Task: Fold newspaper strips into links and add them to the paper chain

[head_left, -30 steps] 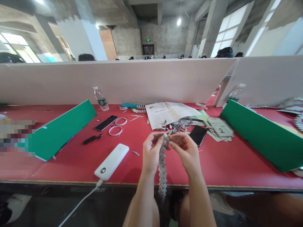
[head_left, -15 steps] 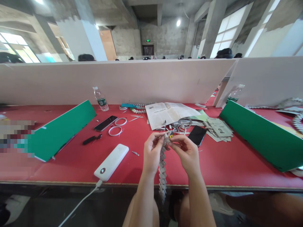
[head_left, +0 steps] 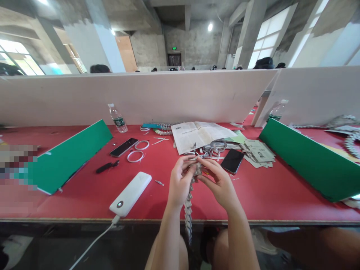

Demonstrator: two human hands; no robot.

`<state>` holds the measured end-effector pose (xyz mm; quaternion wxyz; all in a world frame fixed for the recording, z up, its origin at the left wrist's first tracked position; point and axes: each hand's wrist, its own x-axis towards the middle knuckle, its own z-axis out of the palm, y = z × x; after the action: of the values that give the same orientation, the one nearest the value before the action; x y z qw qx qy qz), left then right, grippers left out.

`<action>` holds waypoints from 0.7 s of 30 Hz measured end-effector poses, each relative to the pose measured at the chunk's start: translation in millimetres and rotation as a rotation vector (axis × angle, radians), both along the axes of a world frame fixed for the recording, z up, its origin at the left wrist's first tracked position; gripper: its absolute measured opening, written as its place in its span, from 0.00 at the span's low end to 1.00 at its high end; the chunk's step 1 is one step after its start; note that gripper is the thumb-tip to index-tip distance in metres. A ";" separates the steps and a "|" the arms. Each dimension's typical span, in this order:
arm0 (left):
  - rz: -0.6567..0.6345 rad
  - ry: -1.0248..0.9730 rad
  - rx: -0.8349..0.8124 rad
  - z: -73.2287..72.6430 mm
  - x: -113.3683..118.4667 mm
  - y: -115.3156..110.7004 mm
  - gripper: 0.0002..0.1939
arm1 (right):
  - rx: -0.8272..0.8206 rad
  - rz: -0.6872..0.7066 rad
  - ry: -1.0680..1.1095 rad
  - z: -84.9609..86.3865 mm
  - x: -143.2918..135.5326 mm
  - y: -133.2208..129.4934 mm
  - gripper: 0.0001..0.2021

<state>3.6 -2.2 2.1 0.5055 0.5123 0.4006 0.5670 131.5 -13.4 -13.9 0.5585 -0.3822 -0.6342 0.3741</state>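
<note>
Folded-strip chain: pinched near top in left grip, hanging toward 6 o'clock across front edge of worktop. Right grip at same end; cannot tell if pinching. Newspaper at 12 o'clock from there, white power bank at 8.

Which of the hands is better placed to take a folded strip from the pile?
Probably the right hand: most of the pile of folded strips lies just beyond it, while the left hand grips the folded chain near its upper end.
</note>
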 end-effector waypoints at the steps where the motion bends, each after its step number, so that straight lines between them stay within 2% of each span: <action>1: -0.001 -0.002 -0.001 0.3 -0.1 0.0 0.13 | 0.005 -0.002 -0.023 0.3 0.5 -0.2 0.20; 12: 0.038 0.013 -0.029 2.4 0.3 -1.3 0.15 | 0.041 -0.061 -0.028 1.1 -2.4 0.1 0.14; 21: -0.014 0.083 -0.022 6.3 -2.1 -4.3 0.18 | 0.036 -0.066 0.017 -3.3 3.0 1.5 0.14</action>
<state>1.6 -6.5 8.4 0.4980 0.5327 0.4236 0.5374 134.5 -11.9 -17.3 0.5827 -0.3894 -0.6231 0.3472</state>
